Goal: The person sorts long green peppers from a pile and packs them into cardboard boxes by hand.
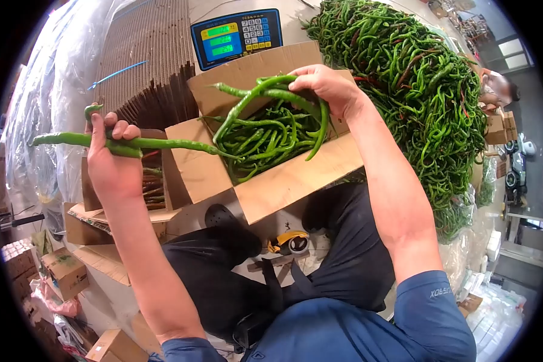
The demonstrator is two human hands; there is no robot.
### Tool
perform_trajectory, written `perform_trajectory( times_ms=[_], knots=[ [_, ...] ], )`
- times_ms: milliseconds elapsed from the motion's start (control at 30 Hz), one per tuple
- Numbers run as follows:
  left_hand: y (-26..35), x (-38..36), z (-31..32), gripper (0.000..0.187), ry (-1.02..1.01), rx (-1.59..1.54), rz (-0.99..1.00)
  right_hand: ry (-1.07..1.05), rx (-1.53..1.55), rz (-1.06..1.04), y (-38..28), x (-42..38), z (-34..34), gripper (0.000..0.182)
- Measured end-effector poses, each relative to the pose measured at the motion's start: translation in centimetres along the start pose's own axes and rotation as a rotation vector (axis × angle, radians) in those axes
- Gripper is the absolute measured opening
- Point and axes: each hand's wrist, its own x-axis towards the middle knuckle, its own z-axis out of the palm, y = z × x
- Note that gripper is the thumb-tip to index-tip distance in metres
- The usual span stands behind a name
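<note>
My left hand (116,166) is closed around a few long green chili peppers (178,145), which stick out on both sides of the fingers left of the box. One thin curled tip shows above the fingers. Over an open cardboard box (298,187), my right hand (329,87) grips several long, curved green chili peppers (242,107) that hang down across the opening. More green peppers (262,143) lie inside the box, partly hidden by the held ones. The box's flaps are folded outward.
A digital scale (235,37) with lit green readouts stands behind the box. To the right is a big heap of green peppers (410,90). Stacked flat cardboard (142,51) rises at the back left. A tape dispenser (289,242) lies between my feet. Another person (495,90) is at far right.
</note>
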Motion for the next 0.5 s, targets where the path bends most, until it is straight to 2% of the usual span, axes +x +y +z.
perform_trajectory(
  times_ms=[300,333,500],
  knots=[
    [0.4,-0.6,0.3,0.016,-0.001,-0.027,-0.002,-0.141,0.373,-0.208,-1.5,-2.0,-1.3,0.035],
    [0.5,-0.6,0.3,0.016,-0.001,-0.037,0.0,-0.15,0.377,-0.244,-1.8,-2.4,-1.0,0.043],
    [0.5,-0.7,0.2,0.017,-0.039,-0.081,-0.01,-0.169,0.465,-0.372,-2.4,-3.3,-1.1,0.055]
  ],
)
